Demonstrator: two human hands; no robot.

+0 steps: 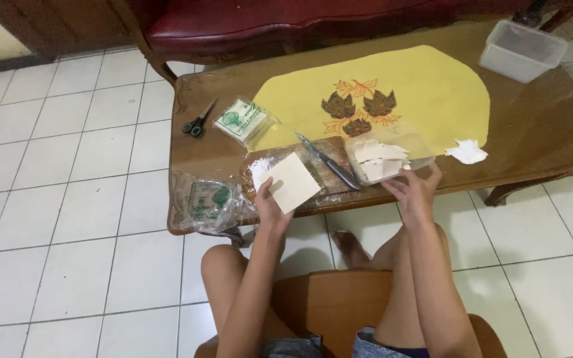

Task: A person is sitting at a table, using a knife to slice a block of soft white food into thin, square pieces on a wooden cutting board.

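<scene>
Wrapper sheet (292, 181), pale and square, sits pinched in my left hand (270, 202) above the floured board (326, 174); I judge it thin, limp, tearable, best held by an edge. My right hand (416, 192) seems open beside the clear tub (426, 154), knife (327, 161) between.

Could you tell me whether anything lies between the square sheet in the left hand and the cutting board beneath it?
Nothing visible does. The left hand holds the pale square sheet directly over the floured cutting board; the knife lies to its right, clear of it.
</scene>
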